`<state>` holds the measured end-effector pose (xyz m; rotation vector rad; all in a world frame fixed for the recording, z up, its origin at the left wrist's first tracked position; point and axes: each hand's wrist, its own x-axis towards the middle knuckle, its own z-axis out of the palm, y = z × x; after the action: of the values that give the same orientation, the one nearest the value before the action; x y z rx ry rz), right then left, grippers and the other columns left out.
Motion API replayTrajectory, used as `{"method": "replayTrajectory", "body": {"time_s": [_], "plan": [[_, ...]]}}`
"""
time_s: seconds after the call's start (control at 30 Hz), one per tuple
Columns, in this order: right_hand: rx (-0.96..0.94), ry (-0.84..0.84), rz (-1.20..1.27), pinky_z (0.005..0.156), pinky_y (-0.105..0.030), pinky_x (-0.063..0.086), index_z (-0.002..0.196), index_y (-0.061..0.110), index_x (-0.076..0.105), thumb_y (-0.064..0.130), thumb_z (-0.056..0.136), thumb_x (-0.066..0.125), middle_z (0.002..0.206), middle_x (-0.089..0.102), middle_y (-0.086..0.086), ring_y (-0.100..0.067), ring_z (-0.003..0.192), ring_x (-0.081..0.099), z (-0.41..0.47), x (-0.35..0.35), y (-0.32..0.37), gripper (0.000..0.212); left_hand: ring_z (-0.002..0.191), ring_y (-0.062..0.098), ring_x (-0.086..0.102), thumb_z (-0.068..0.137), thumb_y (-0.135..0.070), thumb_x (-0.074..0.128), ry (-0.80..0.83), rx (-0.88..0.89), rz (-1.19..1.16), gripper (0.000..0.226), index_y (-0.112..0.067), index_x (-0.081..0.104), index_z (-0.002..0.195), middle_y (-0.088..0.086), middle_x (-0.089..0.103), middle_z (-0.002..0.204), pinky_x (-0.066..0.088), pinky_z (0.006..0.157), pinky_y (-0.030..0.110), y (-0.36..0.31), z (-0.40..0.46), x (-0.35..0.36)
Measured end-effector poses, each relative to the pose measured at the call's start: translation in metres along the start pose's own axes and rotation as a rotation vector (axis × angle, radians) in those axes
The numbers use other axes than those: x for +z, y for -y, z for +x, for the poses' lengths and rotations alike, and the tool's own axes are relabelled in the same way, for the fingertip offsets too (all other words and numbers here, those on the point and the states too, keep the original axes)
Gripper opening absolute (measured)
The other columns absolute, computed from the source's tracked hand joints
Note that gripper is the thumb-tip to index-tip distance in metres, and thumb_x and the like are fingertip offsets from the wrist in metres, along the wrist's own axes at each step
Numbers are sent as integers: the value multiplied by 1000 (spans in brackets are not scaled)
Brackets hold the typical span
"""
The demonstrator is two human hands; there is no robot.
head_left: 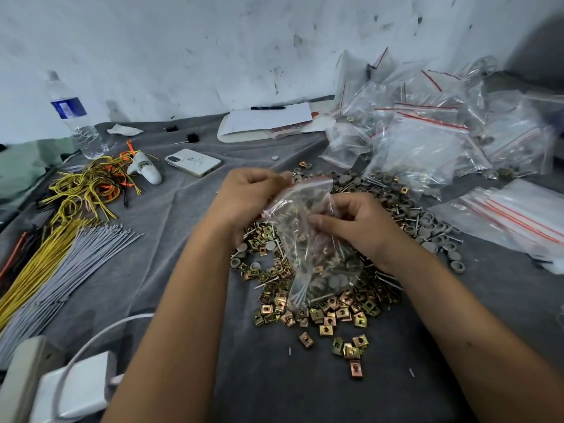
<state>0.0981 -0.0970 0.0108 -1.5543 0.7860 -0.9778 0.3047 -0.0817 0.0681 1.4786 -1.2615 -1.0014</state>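
while both hands work close together, the left hand point(247, 193) pinches the bag point(317, 254) at its red zip edge and the right hand point(354, 224) grips its side. bag hangs over the clips point(329, 315) on the grey cloth point(183, 239). washers point(427, 227) right, wires point(85, 190) left, phone point(193, 162) behind.

Glossy clear plastic zip bag point(323, 270); brassy metal clip nuts point(329, 315) at 6 o'clock — matt grey cloth point(274, 392) beneath; caps point(427, 232) at 3 o'clock, probably matt plastic.
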Motion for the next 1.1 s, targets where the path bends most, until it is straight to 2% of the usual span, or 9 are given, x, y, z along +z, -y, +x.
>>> {"method": "replayTrajectory", "body": {"time_s": [0.17,0.33,0.4,0.57,0.73,0.83,0.93,1.0,1.1], "plan": [[33,-178,25,53,-34,60,90,9,75,20,86,79,83,78,-11,-23,63,73,3,0,-2,12,78,20,72,101,-50,60,-108,-86,-364,43,-9,72,105,9,78,95,60,63,28,37,-1,9],[39,-217,-17,44,-24,52,85,10,75,14,91,75,77,77,-8,-15,54,70,4,2,-5,7,80,24,69,96,-28,73,-140,-6,-386,22,-7,74,93,14,77,93,60,76,38,56,-7,18],[31,-236,-47,46,-24,52,86,14,75,20,92,76,79,77,-8,-17,57,70,5,2,-5,9,70,18,69,93,-17,76,-216,42,-409,12,-7,73,89,9,75,81,60,70,34,58,-6,19],[59,-28,-260,56,-23,55,90,34,74,60,69,75,82,78,7,-6,68,73,0,2,0,33,67,15,71,88,-8,81,-407,185,-410,8,-10,73,87,5,76,72,61,64,29,60,-5,18],[102,65,-273,52,-23,56,103,26,73,47,63,82,77,78,-2,-15,61,74,0,-6,0,46,68,18,71,83,-12,86,-545,275,-293,14,-11,72,88,9,76,78,60,61,26,63,-3,11],[90,90,-253,56,-26,60,105,30,72,51,66,82,82,79,-2,-19,65,75,-2,-10,1,45,70,15,70,84,-7,84,-470,360,-235,14,-9,72,90,4,75,78,59,62,23,61,-5,12],[-10,-80,-159,57,-18,56,94,36,75,57,79,73,86,78,6,-9,70,74,0,-7,-4,26,71,15,69,82,-5,84,-332,378,-258,16,-8,71,91,3,74,78,59,63,25,60,-6,15],[-83,-201,-93,56,-13,51,91,43,78,47,90,67,85,78,9,0,67,69,3,-6,-6,12,70,12,65,82,-3,84,-287,390,-235,17,-11,70,89,1,72,76,57,62,26,57,-9,20],[-109,-274,-35,59,-19,52,92,35,80,42,90,72,90,78,1,-3,71,67,4,-8,-6,11,73,20,64,82,-4,84,-289,409,-205,18,-13,71,89,9,73,81,57,64,35,53,-12,24]]}}
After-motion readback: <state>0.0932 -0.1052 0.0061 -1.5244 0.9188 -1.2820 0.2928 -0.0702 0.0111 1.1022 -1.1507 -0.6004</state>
